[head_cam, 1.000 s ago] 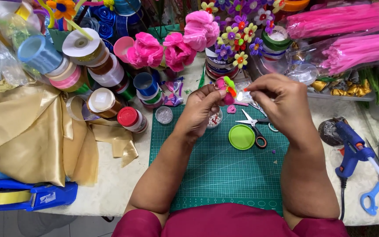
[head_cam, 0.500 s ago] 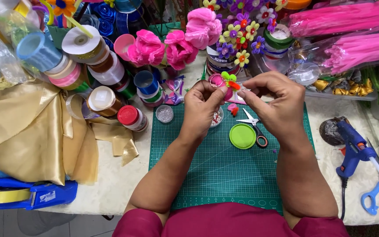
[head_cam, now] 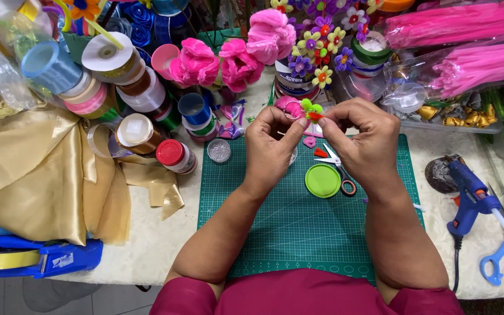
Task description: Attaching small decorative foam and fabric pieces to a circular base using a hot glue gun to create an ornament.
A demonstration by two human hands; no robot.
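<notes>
Both hands have lifted toward the bench's far edge, the left hand (head_cam: 272,143) and right hand (head_cam: 360,140) now pinching a small green-and-pink flower piece (head_cam: 305,108) above the green cutting mat (head_cam: 298,227), fingertips closer together.

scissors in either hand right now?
No. The scissors lie on the green cutting mat beside the green lid, while the left hand and right hand pinch a small flower piece.
</notes>
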